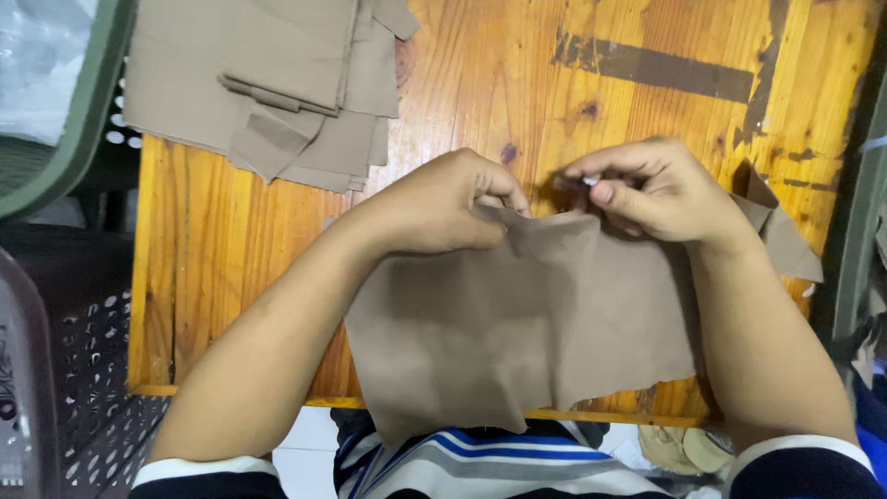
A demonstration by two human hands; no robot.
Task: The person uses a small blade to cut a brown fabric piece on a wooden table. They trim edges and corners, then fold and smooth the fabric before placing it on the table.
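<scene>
A brown piece of fabric [517, 323] lies over the near part of a wooden table [240, 240] and hangs past its front edge toward my lap. My left hand [443, 203] pinches the fabric's top edge, fingers closed on the cloth. My right hand [656, 189] is just to the right of it, at the same top edge. It holds a small metallic object [589, 181] between thumb and fingertips; what it is cannot be told.
A stack of brown cut fabric pieces [277, 83] lies at the table's far left. A dark perforated plastic basket [83, 370] stands left of the table, with a green rim [74, 120] above it. Dark stains mark the tabletop at the far right.
</scene>
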